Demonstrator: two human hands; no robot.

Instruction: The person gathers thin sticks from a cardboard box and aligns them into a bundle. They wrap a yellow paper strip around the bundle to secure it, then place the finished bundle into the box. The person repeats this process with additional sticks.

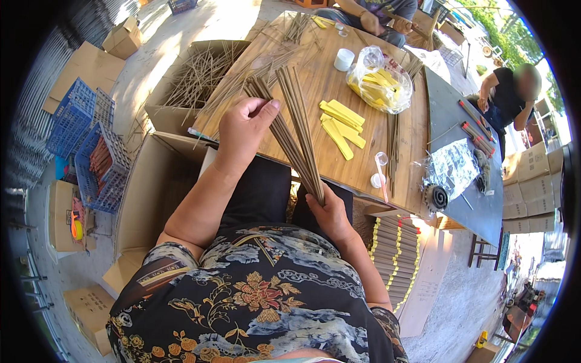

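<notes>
A fanned bundle of thin brown incense sticks [295,136] slants up from my lap over the table edge, split into two groups toward its far end. My right hand [330,212] is wrapped round the near end, where the sticks come together. Higher up, my left hand [247,130] is closed at the left group, thumb and forefinger pinched against its edge; the other fingers are curled and partly hidden. On the wooden table [290,45], right of the bundle, lie several folded yellow paper strips [343,127].
A cardboard box of loose sticks [200,78] stands left of the table. A clear bag of yellow strips [381,81], a white jar [344,59] and a small spoon [381,160] are on it. Banded bundles [393,260] lie lower right. Two other people sit beyond.
</notes>
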